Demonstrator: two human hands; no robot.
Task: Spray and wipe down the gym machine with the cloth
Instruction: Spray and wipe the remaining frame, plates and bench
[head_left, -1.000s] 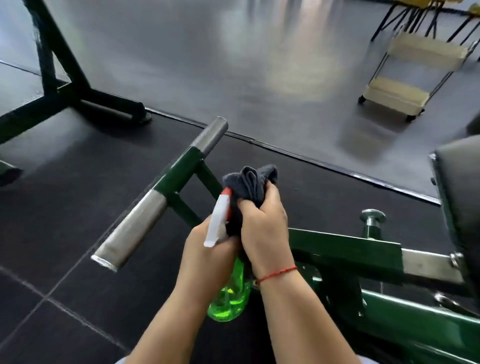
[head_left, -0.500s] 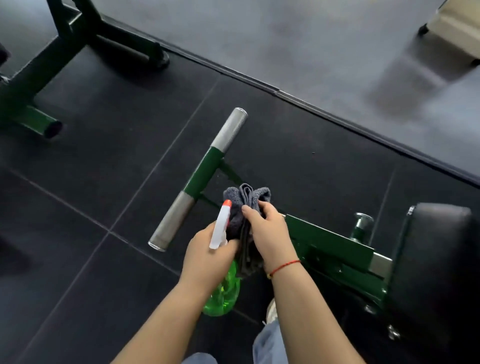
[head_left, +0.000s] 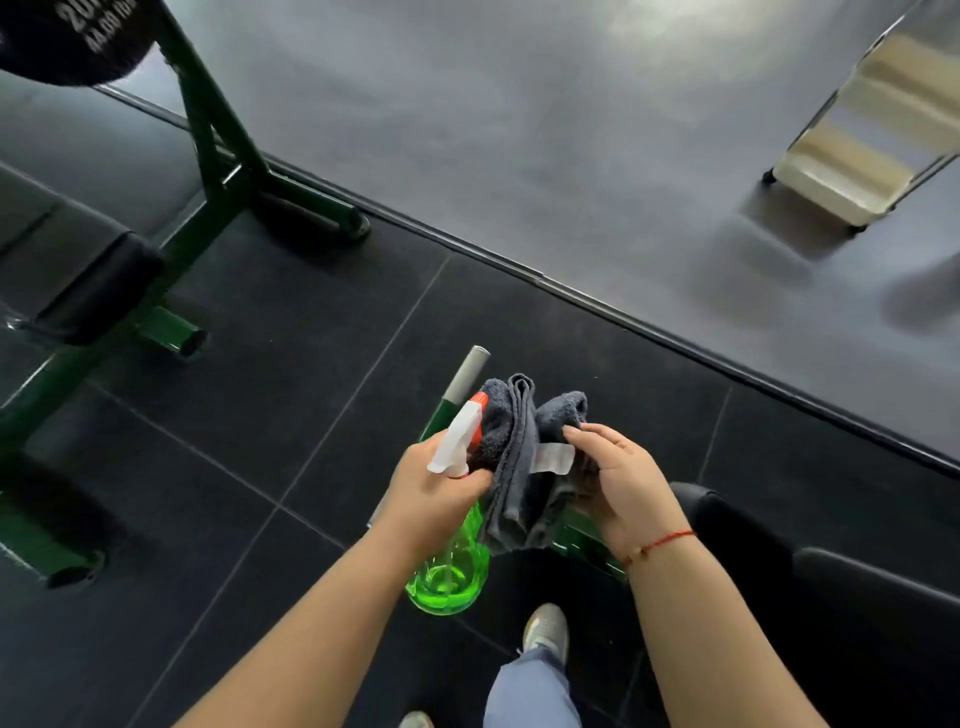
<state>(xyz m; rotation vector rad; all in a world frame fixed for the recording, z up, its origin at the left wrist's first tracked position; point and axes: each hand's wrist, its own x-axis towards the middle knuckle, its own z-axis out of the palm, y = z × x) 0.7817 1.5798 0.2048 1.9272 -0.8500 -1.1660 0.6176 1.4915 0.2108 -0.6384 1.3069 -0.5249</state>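
Left hand (head_left: 436, 488) grips the clear green plastic spray bottle (head_left: 449, 571), right hand (head_left: 618, 483) holds the bunched grey terry cloth (head_left: 519, 467) just beside it, so I'd spritz the folds.

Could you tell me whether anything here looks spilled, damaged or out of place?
Nothing stands out. The left hand grips the bottle, the right hand holds the bunched cloth with its white tag showing, and no spill or damage shows on the floor.
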